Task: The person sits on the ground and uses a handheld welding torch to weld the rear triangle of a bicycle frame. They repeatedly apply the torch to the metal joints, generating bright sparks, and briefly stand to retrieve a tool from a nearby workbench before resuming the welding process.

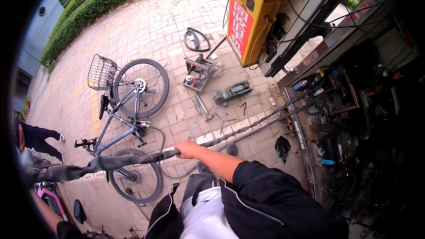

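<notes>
A long, wrinkled black rubber tube (117, 163), looking like an inner tube, stretches across the view in front of me. My right hand (187, 149) is closed around it near the middle of the view. Beyond that hand, the tube continues to the right as a thinner twisted strand (248, 126). My left forearm (48, 210) reaches up to the tube's left end, where the hand itself is hidden at the dark rim. Behind the tube, a grey bicycle (117, 137) with a wire basket (101, 71) appears to lie on its side.
An open toolbox (198, 76), a hammer (203, 108) and a green-black tool (233, 92) lie on the paving (177, 22). Farther off is a black loop (197, 40). A yellow cabinet (254, 13) stands right, by cluttered shelves (334, 119). Another person's legs (42, 139) show left.
</notes>
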`<state>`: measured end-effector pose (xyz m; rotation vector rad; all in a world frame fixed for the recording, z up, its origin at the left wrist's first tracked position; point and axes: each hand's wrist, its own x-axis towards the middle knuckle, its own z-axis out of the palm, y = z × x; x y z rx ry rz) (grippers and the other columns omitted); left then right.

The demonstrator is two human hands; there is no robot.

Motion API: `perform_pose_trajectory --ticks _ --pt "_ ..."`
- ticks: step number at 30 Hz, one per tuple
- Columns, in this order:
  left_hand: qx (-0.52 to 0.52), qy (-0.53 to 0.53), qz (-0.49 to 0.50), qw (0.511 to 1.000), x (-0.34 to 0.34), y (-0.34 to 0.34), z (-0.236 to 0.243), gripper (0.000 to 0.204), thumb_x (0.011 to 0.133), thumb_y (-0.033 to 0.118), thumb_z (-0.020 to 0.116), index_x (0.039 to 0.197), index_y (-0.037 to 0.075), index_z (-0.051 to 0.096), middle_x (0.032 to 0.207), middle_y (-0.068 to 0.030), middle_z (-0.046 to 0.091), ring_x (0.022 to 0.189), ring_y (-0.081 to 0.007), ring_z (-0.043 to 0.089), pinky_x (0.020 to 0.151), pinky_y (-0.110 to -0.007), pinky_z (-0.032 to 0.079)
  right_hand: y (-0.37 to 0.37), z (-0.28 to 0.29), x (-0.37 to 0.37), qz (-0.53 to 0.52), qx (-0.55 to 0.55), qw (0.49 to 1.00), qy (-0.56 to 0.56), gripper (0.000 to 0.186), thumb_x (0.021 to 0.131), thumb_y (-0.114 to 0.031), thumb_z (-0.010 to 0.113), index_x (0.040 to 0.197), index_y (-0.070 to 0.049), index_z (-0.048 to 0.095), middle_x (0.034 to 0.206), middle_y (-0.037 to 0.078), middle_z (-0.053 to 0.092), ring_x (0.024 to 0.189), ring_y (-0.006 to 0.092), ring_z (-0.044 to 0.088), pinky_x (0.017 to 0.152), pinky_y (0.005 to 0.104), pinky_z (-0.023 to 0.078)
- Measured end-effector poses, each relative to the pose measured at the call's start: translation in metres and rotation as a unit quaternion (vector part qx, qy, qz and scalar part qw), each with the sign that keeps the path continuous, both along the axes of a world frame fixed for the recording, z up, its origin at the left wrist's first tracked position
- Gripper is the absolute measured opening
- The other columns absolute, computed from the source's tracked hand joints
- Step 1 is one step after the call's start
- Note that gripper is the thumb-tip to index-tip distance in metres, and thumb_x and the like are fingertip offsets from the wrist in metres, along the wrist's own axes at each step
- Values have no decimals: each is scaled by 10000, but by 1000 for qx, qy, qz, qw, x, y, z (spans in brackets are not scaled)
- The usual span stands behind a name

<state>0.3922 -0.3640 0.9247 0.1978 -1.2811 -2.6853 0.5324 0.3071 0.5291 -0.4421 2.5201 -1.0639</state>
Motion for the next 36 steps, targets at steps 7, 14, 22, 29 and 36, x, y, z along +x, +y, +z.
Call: perform_pose_trajectory --ticks 7,14,22,29,36 --pt "-18 -65 115 991 -7 -41 20 345 875 273 644 933 18 418 816 -46 434 716 -141 495 699 -277 499 56 -91 38 59 44 991 -111 312 739 -314 710 880 -48 631 887 170 658 877 370 627 764 473 501" --pt "-25 -40 8 999 -13 34 68 368 883 293 651 936 13 418 817 -47 433 722 -140 496 713 -275 501 112 -128 92 51 54 989 -129 288 738 -315 691 933 -117 615 989 62 643 1046 268 565 854 489 367" --pt "22 -71 -78 994 -99 252 -144 340 887 347 611 909 23 509 793 -53 490 688 -138 538 678 -276 506 255 -99 122 83 322 860 -387 331 835 -370 630 1070 -140 674 1126 109 650 1104 314 580 956 560 373" --pt "100 -193 -119 969 -156 316 -366 293 854 382 631 966 122 555 784 -56 566 720 -200 568 694 -392 497 253 -59 164 47 426 750 -503 466 756 -281 673 1191 -138 587 1257 129 570 1203 335 502 991 629 310" --pt "120 -366 -140 912 -115 373 -498 309 792 179 683 1052 98 537 779 -87 595 732 -278 630 754 -482 531 60 -127 -19 -177 140 936 -270 550 772 -305 684 1225 -19 560 1199 207 592 1132 350 555 965 394 439"
